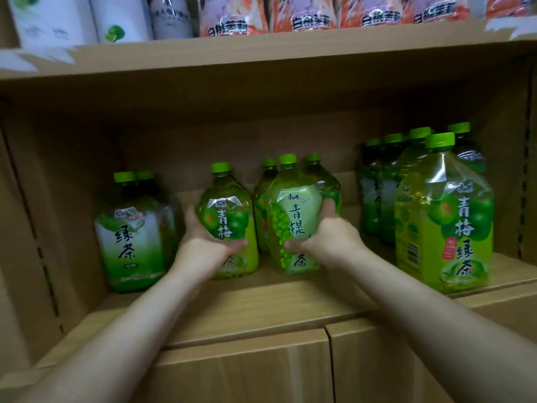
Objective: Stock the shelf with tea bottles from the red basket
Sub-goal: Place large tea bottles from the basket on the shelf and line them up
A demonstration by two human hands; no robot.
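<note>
My left hand grips the plum green tea bottle low on its side, and my right hand grips the grape tea bottle. Both stand upright mid-shelf with labels forward, likely to square the row. The red basket is out of view.

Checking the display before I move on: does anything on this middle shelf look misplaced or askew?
Nothing looks spilled or damaged. One oddity: the plum tea bottle in the left hand matches the front right bottle, yet sits mid-shelf beside the grape tea bottle held by the right hand.
</note>
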